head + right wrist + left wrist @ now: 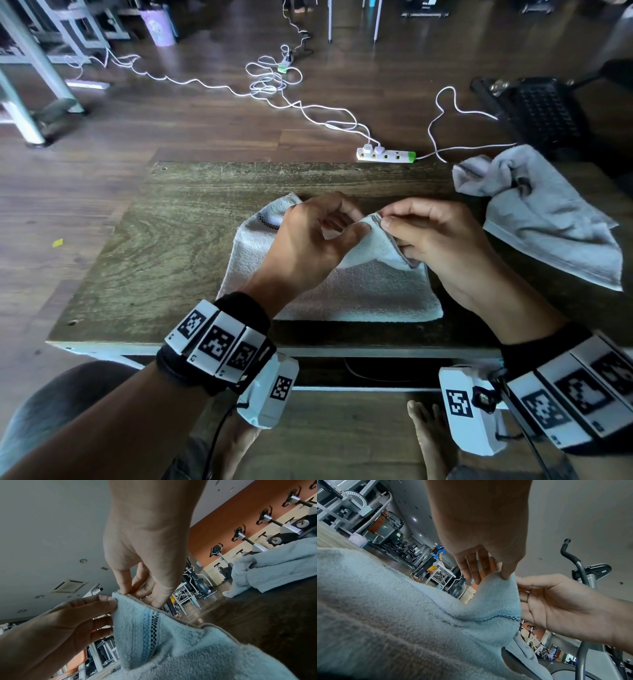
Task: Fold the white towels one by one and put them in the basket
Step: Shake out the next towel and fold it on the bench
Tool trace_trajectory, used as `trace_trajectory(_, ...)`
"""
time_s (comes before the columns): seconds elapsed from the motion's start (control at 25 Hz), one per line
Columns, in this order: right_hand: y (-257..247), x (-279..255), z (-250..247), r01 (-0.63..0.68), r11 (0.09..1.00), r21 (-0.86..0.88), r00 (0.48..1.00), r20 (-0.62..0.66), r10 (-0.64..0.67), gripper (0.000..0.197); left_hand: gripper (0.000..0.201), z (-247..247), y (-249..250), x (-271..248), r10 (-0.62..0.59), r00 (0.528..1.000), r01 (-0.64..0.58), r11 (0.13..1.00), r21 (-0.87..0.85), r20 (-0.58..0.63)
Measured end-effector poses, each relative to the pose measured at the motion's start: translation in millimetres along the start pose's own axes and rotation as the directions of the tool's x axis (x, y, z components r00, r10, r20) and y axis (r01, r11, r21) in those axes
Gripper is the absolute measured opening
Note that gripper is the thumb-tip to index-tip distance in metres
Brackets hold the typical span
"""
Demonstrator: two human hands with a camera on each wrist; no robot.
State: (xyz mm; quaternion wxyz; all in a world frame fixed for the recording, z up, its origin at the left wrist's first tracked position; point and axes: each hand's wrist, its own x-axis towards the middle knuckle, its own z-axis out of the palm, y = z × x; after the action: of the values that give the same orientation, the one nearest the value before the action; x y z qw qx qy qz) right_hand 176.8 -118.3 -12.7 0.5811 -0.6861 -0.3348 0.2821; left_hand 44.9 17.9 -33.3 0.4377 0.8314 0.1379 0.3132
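Head view: the black basket [541, 109] stands on the floor beyond the table [164, 240], its contents unclear. On the table, the left hand [308, 240] and right hand [435, 233] both pinch a raised corner of the white towel [359, 291]; a crumpled towel [548, 219] lies right.

Left wrist view: thumb and fingertips [506, 573] pinch the corner.

Right wrist view: exercise bikes [281, 524] line the wall.

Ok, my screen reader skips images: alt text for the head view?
Both hands, left and right, pinch one raised corner of a white towel lying on a wooden table. A second towel lies crumpled at the table's right.
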Motion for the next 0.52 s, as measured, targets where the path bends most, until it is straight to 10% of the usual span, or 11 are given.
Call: trace_trajectory(0.52,6.4,2.6,2.2,0.013,0.998,-0.058,1.0,-0.014,-0.013,0.008,0.007,0.4,-3.2,1.2,-0.006,1.0,0.007,0.998,0.055,-0.01)
